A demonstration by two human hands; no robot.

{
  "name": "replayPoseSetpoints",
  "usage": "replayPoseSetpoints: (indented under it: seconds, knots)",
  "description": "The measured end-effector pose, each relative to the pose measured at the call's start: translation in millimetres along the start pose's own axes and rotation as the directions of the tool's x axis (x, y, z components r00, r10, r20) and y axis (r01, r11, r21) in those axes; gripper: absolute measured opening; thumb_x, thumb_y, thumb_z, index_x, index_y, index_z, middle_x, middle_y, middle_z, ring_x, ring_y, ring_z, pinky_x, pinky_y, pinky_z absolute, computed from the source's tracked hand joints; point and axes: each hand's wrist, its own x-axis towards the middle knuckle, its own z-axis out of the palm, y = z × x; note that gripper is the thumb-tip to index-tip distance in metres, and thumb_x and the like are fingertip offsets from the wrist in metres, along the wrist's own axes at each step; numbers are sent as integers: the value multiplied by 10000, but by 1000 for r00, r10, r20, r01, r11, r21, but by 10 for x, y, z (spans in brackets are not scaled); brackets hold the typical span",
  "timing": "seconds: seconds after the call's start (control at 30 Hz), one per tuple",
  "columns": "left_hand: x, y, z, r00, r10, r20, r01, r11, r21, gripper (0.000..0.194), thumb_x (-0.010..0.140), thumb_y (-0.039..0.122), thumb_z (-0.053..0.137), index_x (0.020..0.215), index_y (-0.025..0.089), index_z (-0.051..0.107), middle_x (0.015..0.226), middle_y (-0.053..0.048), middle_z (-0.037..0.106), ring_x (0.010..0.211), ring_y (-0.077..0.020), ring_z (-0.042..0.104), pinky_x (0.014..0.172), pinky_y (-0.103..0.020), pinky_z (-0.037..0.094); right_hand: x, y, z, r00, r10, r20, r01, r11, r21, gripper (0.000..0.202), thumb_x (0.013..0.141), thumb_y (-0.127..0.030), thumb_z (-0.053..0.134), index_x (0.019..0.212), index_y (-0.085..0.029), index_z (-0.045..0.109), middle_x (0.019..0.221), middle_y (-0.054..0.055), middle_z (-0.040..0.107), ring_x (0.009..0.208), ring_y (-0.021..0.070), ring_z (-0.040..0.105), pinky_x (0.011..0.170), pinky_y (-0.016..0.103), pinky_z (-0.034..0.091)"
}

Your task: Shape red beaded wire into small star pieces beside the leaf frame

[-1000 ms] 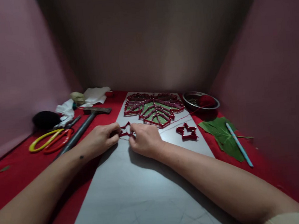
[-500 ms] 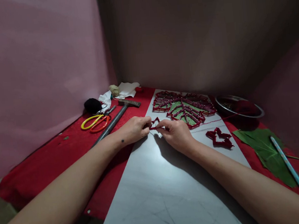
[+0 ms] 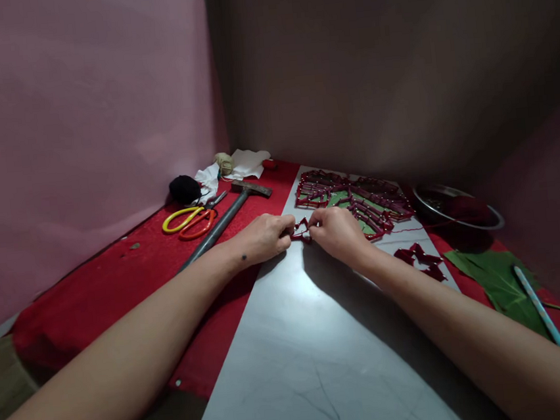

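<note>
Between my hands a small star outline of nails wrapped in dark red yarn (image 3: 302, 229) stands on the pale board (image 3: 283, 342). My left hand (image 3: 273, 234) is closed at its left side, fingertips pinched together; what they hold is hidden. At its right edge, my right hand (image 3: 337, 232) is closed in a pinch on red yarn. A thin strand of the yarn (image 3: 405, 229) runs across the board towards the metal bowl (image 3: 499, 218). Beyond my right hand lies a large yarn-wrapped leaf pattern (image 3: 358, 196) with green inside, and a second red star (image 3: 421, 261) is partly behind my right forearm.
On the red cloth (image 3: 119, 285) to the left lie a hammer (image 3: 226, 220), scissors (image 3: 182, 221), a black yarn ball (image 3: 185, 189), a beige yarn ball (image 3: 225, 163) and white paper (image 3: 250, 162). A green leaf (image 3: 502, 284) and a light blue pen (image 3: 542, 310) lie right.
The view has shifted, so the scene sits further right. My right hand has moved slightly up and away along the small star's right side; my left hand stays beside it.
</note>
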Motion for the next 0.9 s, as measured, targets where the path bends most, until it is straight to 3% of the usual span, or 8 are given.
replayPoseSetpoints:
  seconds: [0.13, 0.2, 0.33, 0.53, 0.7, 0.9]
  knots:
    - [2, -14, 2, 1000, 7, 12, -7, 1000, 6, 109, 705, 118, 451, 726, 172, 543, 619, 13, 541, 571, -104, 466, 556, -220, 327, 186, -116, -40, 990, 31, 137, -15, 993, -119, 217, 697, -176, 499, 768, -188, 703, 792, 103, 692, 720, 208, 611, 556, 277, 361]
    - [6, -27, 6, 999, 33, 2, -33, 999, 1, 116, 704, 112, 451, 742, 171, 543, 639, 11, 557, 583, -106, 479, 559, -217, 331, 214, -210, -27, 990, 30, 137, -8, 987, -158, 225, 702, -180, 506, 820, -164, 698, 826, 129, 691, 734, 223, 619, 546, 280, 363]
    - [14, -35, 11, 999, 44, 3, -44, 999, -9, 106, 727, 126, 466, 778, 164, 551, 703, -7, 601, 626, -114, 514, 587, -216, 354, 13, -311, 60, 994, -86, 61, 98, 969, -227, 237, 767, -173, 454, 850, -154, 675, 805, 133, 689, 727, 232, 628, 551, 291, 362]
    - [-5, -23, 19, 1000, 1, -16, 0, 999, 45, 95, 733, 130, 471, 749, 167, 557, 630, 5, 555, 567, -106, 466, 547, -216, 324, -402, -134, 191, 983, -175, 51, 182, 938, -295, 311, 871, -193, 342, 943, -178, 644, 851, 92, 691, 708, 207, 625, 533, 293, 327]
    - [-27, -28, 39, 999, 6, -46, -6, 1000, 4, 191, 734, 107, 471, 874, 172, 585, 710, -1, 608, 611, -105, 505, 580, -209, 359, -462, -84, 226, 974, -201, 104, 224, 923, -313, 401, 865, -167, 340, 1214, -157, 537, 852, 105, 688, 652, 189, 611, 506, 291, 305]
    - [-16, -39, 48, 995, 92, -28, -93, 995, -32, 282, 731, 79, 486, 939, 177, 650, 863, -31, 668, 778, -126, 579, 723, -226, 419, -455, -119, 198, 978, -167, 128, 200, 925, -323, 400, 862, -161, 345, 1217, -163, 529, 872, 99, 693, 655, 181, 618, 505, 285, 306]
